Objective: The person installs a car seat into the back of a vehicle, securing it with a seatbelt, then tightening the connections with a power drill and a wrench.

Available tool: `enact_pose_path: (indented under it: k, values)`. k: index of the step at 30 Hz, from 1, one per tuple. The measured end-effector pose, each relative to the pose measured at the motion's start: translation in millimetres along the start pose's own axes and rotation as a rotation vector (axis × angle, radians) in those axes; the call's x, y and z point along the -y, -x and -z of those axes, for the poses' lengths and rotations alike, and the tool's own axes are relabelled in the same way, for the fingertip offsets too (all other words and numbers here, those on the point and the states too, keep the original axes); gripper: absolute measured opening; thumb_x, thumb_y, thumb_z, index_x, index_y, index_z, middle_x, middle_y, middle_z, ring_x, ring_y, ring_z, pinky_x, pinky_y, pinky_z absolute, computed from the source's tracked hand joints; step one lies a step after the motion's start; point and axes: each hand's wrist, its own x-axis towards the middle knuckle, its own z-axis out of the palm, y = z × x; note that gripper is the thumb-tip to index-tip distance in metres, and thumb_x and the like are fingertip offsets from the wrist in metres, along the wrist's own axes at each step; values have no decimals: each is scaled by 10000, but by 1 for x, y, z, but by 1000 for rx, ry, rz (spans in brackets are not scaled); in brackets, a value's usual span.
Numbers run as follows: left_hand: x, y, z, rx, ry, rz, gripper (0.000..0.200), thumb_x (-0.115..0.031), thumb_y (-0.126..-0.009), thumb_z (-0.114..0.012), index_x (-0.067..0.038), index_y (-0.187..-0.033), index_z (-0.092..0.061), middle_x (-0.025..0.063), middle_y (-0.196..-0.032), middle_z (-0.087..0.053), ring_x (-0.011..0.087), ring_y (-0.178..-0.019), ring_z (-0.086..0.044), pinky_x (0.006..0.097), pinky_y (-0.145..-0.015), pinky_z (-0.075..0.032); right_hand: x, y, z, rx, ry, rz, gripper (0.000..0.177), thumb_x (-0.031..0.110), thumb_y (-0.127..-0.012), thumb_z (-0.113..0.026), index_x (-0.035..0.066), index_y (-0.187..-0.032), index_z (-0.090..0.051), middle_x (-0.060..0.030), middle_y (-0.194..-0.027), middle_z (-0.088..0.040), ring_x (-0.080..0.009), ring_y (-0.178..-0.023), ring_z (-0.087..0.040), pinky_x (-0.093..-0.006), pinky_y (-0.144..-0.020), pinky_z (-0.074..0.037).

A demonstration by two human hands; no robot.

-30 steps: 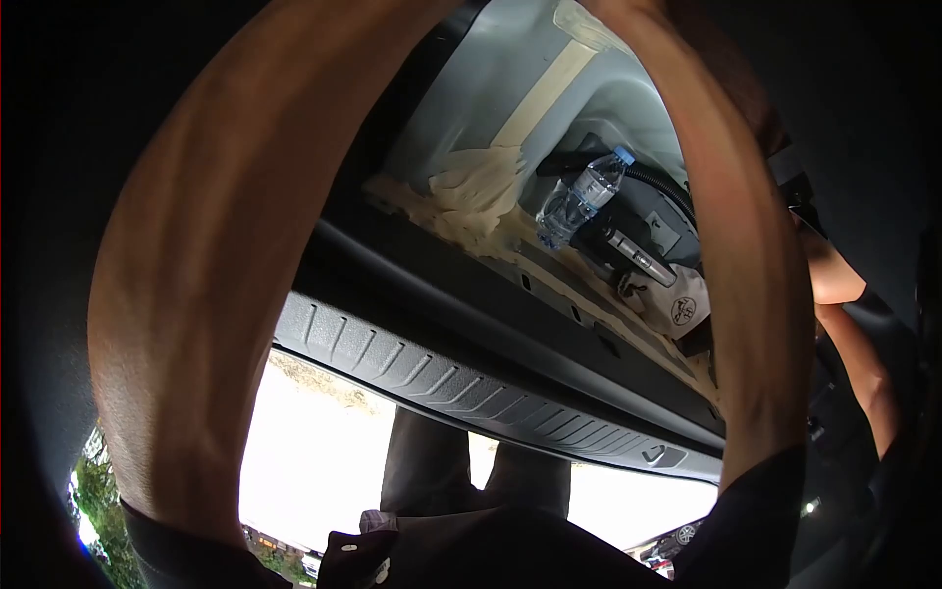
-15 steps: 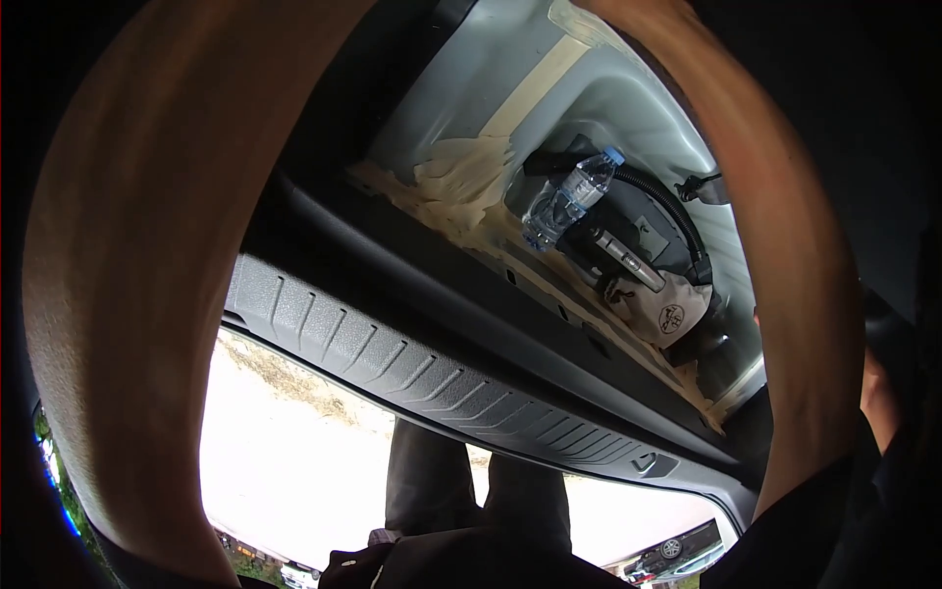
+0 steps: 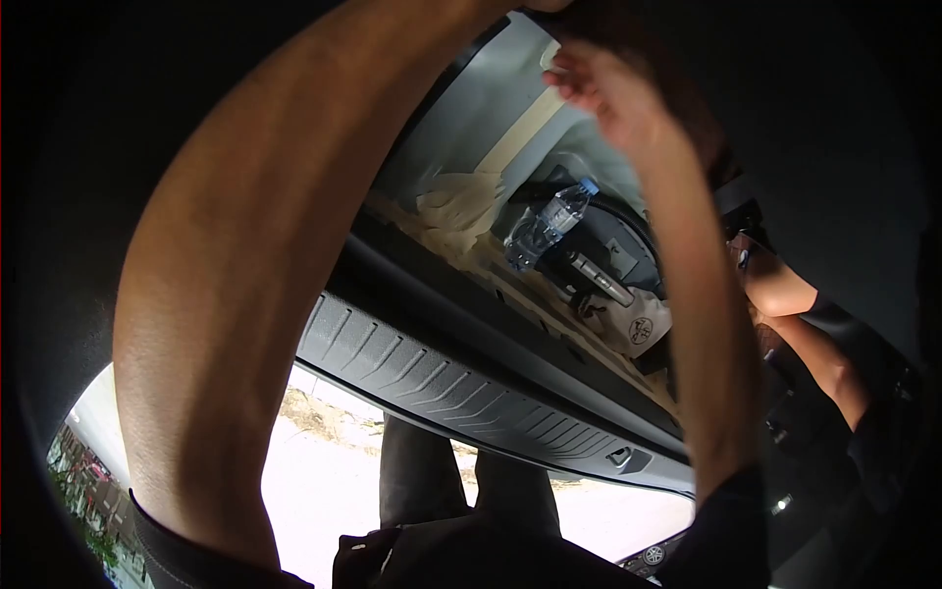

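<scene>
My left forearm sweeps up across the left side, and only a sliver of my left hand [image 3: 546,5] shows at the top edge, its fingers hidden. My right hand [image 3: 613,93] is raised over the pale metal side wall of a car's boot, near the upper end of a beige sealer strip [image 3: 520,133]. It is blurred, its fingers loosely bent and apart, with nothing seen in them. Below it, in the recess, lie a clear water bottle [image 3: 554,224] with a blue cap, a silver cylinder [image 3: 601,279] and a white cloth bag [image 3: 633,322] with a round printed mark.
A dark ribbed sill trim [image 3: 442,378] runs diagonally along the boot's edge, with a latch recess [image 3: 620,456] near its right end. Another person's bare arm [image 3: 824,358] is at the right. Bright ground and a parked car's wheel [image 3: 654,556] show outside.
My right hand has come into view at the top, its forearm swinging left. My left forearm has shifted right. More of the other person's arm shows at the right.
</scene>
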Motion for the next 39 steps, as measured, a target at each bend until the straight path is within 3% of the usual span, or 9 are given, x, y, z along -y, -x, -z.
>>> enact_pose_path:
  k: [2,7,8,11,18,21,24,32,39]
  values:
    - [-3,-6,-1,88,-565,-222,531,-194,-903,-742,-59,-1396,-601,109,-1393,-616,267,-1271,-605,345,-1068,-464,-37,-6,-10,-34,-576,-37,306,228,-983,-712,-41,-1090,-611,-153,-1016,-666,-251,-901,-714,-311,-769,-627]
    - [-5,7,1,116,-702,-304,410,-134,-938,-662,-48,-1337,-635,173,-1400,-589,331,-1276,-595,395,-1050,-476,-47,-27,-38,-283,-1092,-27,407,214,-984,-721,-48,-1246,-552,-163,-1129,-603,-328,-952,-690,-392,-800,-658]
    - [-10,16,0,-1,-286,-131,403,-135,-941,-659,-40,-1331,-620,200,-1385,-589,358,-1271,-593,419,-1054,-479,-46,-26,-42,-316,-1135,-48,417,218,-978,-731,-50,-1244,-553,-158,-1136,-601,-329,-958,-688,-394,-806,-658]
    - [-12,41,-1,-161,807,364,392,-169,-936,-680,-5,-1268,-553,316,-1296,-577,469,-1213,-596,491,-1053,-493,-55,-33,-45,-288,-1118,-10,414,248,-960,-758,-44,-1182,-566,-154,-1123,-620,-321,-894,-706,-390,-759,-662]
    - [2,56,2,-347,410,173,288,-57,-870,-696,55,-1118,-603,304,-1042,-657,477,-1153,-621,492,-952,-526,-51,-30,-44,-249,-964,1,386,257,-919,-808,8,-1127,-600,-103,-1015,-655,-270,-865,-711,-394,-749,-643]
    - [-5,113,52,-212,545,296,349,-90,-899,-655,80,-1200,-608,274,-1122,-699,426,-994,-712,452,-781,-589,-50,-36,-46,-328,-1131,8,455,303,-892,-836,8,-1146,-602,-103,-1069,-646,-262,-948,-697,-370,-783,-619]
    - [3,141,36,-483,950,294,446,-360,-987,-715,80,-917,-728,114,-799,-748,142,-766,-733,317,-695,-589,-50,-42,-45,-328,-1106,-16,545,371,-872,-844,0,-1173,-582,-117,-1027,-654,-257,-872,-698,-329,-717,-615]
    - [-29,188,-11,-697,1477,416,260,-126,-1017,-576,107,-1058,-684,143,-921,-750,207,-878,-744,308,-786,-593,-53,-46,-61,-354,-933,136,343,318,-962,-755,36,-981,-561,-89,-772,-614,-228,-610,-638,-355,-525,-565]
    - [-43,113,-69,-79,1300,535,331,-250,-990,-596,48,-1075,-715,209,-959,-750,270,-888,-760,396,-842,-585,-59,-50,-63,-536,-633,165,406,283,-993,-724,78,-712,-513,-41,-692,-592,-154,-558,-531,-349,-478,-440]
